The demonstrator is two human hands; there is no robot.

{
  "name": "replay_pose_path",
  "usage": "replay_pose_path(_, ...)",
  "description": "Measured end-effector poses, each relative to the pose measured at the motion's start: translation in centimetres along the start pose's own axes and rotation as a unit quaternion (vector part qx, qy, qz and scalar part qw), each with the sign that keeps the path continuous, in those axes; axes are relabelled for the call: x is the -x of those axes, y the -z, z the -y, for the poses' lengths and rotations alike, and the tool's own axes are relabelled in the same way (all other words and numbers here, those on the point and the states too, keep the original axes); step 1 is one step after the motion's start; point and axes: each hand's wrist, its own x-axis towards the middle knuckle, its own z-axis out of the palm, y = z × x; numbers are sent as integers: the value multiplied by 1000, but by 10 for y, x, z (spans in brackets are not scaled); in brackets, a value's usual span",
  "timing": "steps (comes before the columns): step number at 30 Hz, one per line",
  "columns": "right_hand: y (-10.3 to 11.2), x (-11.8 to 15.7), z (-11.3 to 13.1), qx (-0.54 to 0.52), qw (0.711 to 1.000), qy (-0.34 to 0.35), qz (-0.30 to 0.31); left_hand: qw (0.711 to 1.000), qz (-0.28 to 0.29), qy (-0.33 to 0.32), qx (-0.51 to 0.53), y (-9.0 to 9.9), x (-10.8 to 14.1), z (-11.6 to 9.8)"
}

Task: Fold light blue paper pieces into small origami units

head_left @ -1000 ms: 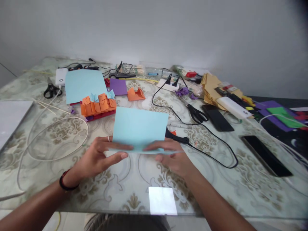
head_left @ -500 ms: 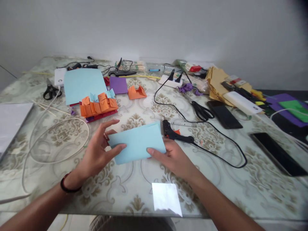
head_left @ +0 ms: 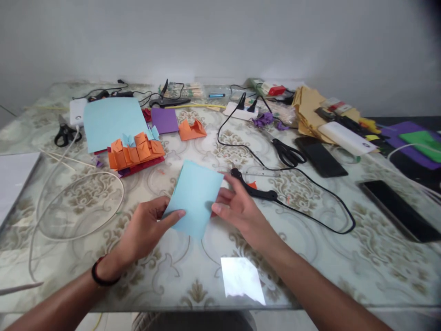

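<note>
Near edge of worktop: bright light patch on the glassy patterned surface. Dk bracelet on L wrist.

Both hands mid-worktop, raised a little or resting, can't tell which. Lt blue paper between them, tilted, a 2nd layer showing at its L edge. L hand: grip pinching the paper's lower L side, thumb on face, other fingers behind. R hand: thumb tip at paper's R edge, index by upper R corner, rest curled; can't tell if grip pinches or just touches.

R side: dk phone flat; blk glue gun just past R hand, w/ orange scrap beside. L side: white cable looped; pale sheet at L.

Further back: orange folded strip w/ lt blue bits, red below. R of that, well apart, blk-handled scissors next to 2nd phone.

Behind: large blue sheet, purple square, small orange folded pc, white power strip w/ 2 blk plugs, crumpled purple paper, tan paper pile.

Farthest: blue pen, then grey wall.
</note>
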Motion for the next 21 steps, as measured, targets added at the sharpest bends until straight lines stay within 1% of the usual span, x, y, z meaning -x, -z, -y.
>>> replay_pose_path(1,-1,0,-1,1,1000,-20,17,1000,9,10,18,-2,1,0)
replay_pose_path(3,-4,1,-2,17,997,-55,42,997,65,27,37,-6,2,-2)
replay_pose_path(5,-5,4,-1,39,996,-76,39,990,135,34,20,-7,3,-5)
replay_pose_path(6,-6,5,0,49,995,-83,36,987,157,35,7,-6,3,-7)
replay_pose_path(7,-6,6,1,58,994,-90,35,986,164,33,1,-6,3,-8)
replay_pose_path(8,-6,7,2,64,993,-96,38,986,161,30,9,-4,2,-9)
replay_pose_path(10,-6,8,3,68,991,-108,50,989,137,23,52,-2,0,-9)
replay_pose_path(13,-5,9,3,63,987,-127,74,990,80,18,117,2,-2,-7)
replay_pose_path(16,-3,10,2,62,984,-139,89,989,24,-3,147,5,-3,-7)
replay_pose_path(19,-2,11,3,74,983,-143,89,991,-8,-46,128,6,-2,-9)
replay_pose_path(21,-2,12,4,83,982,-145,85,993,-16,-56,98,7,-1,-9)
